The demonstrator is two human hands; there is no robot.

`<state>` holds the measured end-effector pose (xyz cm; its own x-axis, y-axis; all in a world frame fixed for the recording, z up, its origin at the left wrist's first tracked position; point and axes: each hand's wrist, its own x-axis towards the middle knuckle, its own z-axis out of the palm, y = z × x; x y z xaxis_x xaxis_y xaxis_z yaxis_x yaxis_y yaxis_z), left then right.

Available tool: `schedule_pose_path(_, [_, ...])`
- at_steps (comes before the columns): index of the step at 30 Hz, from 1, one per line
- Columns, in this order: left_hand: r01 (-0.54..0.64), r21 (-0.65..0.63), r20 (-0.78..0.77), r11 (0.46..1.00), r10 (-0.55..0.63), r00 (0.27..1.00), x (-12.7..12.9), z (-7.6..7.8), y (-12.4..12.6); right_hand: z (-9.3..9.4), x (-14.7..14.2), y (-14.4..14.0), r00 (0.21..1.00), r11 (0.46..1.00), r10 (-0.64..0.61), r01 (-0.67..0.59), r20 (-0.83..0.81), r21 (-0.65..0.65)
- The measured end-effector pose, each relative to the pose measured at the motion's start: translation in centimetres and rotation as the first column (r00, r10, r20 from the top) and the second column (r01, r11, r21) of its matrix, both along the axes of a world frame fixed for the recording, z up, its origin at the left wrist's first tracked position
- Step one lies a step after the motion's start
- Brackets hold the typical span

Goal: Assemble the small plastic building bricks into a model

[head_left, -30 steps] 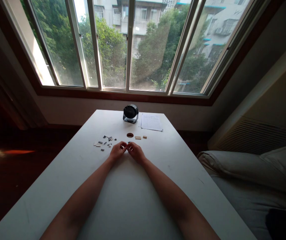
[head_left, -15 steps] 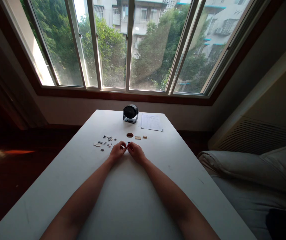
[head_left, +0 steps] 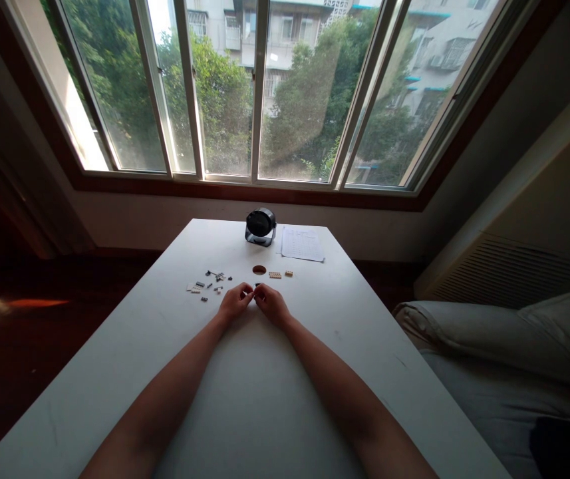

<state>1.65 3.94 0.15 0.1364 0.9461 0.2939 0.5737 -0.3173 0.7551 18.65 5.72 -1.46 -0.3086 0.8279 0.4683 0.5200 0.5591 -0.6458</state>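
Grip of both hands (head_left: 253,303) pinches tiny dark piece (head_left: 255,290) over matte white table (head_left: 245,399).

Before you lies a table (head_left: 314,372) with a smooth, matt white top, faintly scuffed, on which the small building pieces (head_left: 209,283) look like hard plastic in grey, dark and tan. Beyond them you see a glossy dark device (head_left: 260,225) on a metal-looking stand and a sheet of matt printed paper (head_left: 302,244). To your right, soft, creased pale cloth covers the bedding (head_left: 504,346), and the window frame (head_left: 259,93) looks like smooth pale metal around clear glass.
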Motion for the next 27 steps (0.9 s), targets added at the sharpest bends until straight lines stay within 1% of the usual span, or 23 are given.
schedule_pose_path(5, [-0.005,-0.005,0.02,1.0,0.006,1.0,0.0,0.02,-0.02,-0.06,0.0,-0.01,1.0,1.0,0.008,-0.008,-0.005,-0.023])
schedule_pose_path(19, [-0.005,-0.023,0.043,1.0,0.006,0.999,0.06,0.14,-0.15,-0.12,0.05,0.17,1.0,1.0,0.02,-0.019,0.004,-0.011])
schedule_pose_path(27, [-0.005,-0.026,0.047,1.0,0.006,0.999,0.14,0.12,-0.18,-0.28,-0.02,0.24,1.0,0.999,-0.004,0.005,0.021,-0.037])
